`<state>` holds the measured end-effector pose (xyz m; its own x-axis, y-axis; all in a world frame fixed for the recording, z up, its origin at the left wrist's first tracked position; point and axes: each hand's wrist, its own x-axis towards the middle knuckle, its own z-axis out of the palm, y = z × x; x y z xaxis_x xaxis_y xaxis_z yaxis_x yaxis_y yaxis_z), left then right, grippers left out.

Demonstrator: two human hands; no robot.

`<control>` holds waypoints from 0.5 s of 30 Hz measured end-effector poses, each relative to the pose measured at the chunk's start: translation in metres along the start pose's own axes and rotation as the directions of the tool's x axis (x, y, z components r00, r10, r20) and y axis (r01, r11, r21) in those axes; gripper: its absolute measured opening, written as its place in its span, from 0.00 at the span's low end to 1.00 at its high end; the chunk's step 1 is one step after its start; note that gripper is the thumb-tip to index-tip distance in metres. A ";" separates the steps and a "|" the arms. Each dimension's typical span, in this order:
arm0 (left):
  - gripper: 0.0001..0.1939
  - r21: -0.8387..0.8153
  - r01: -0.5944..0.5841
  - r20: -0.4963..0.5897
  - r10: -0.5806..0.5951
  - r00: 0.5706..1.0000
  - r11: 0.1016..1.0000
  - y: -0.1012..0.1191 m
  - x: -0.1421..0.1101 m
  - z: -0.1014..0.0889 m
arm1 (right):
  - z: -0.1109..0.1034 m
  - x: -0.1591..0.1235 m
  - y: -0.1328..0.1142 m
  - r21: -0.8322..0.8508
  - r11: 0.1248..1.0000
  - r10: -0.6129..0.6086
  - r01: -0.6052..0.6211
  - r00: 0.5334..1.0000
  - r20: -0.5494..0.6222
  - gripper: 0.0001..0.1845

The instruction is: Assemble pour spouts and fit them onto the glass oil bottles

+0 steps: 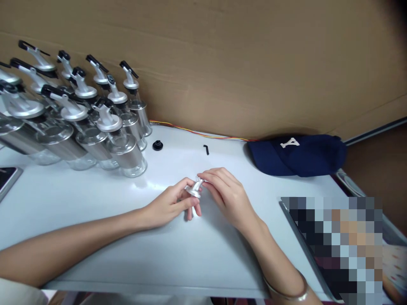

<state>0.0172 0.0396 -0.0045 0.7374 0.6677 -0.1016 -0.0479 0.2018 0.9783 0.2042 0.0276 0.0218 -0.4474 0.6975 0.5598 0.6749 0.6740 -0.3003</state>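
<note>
A silver pourer spout with a round flange is held over the table in front of me. The thumb and fingers of my left hand are closed around its flange. My right hand has its fingertips pinched together at the upper tip of the spout. Anything small between those fingertips is hidden. Beyond my hands lie a black stopper and a small bent black lever, apart from each other and untouched.
Several glass bottles with metal sleeves and silver pourers crowd the left side. A navy cap lies at the right rear. Red and yellow wires run along the cardboard wall. A dark device sits at the left edge; a blurred-out panel is right.
</note>
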 end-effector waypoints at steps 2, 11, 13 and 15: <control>0.13 0.040 0.013 -0.002 -0.013 1.000 0.999 0.001 -0.001 0.000 | 0.000 0.001 -0.002 0.006 1.000 -0.008 0.008 1.000 0.015 0.11; 0.12 0.217 0.058 -0.022 -0.054 0.998 0.974 0.006 0.000 0.000 | 0.003 -0.001 -0.004 0.011 0.999 0.030 -0.031 0.998 0.060 0.10; 0.13 0.278 0.066 -0.034 -0.059 0.998 0.958 0.007 0.000 0.000 | 0.003 0.000 -0.006 0.012 1.000 0.025 -0.026 0.997 0.070 0.11; 0.13 0.310 0.072 -0.038 -0.063 0.997 0.948 0.008 0.000 -0.001 | 0.000 0.001 -0.007 0.000 1.000 0.017 -0.017 0.995 0.095 0.12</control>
<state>0.0162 0.0417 0.0028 0.7125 0.6808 -0.1699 0.2162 0.0174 0.9762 0.1992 0.0237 0.0243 -0.4897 0.7285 0.4790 0.6824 0.6622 -0.3095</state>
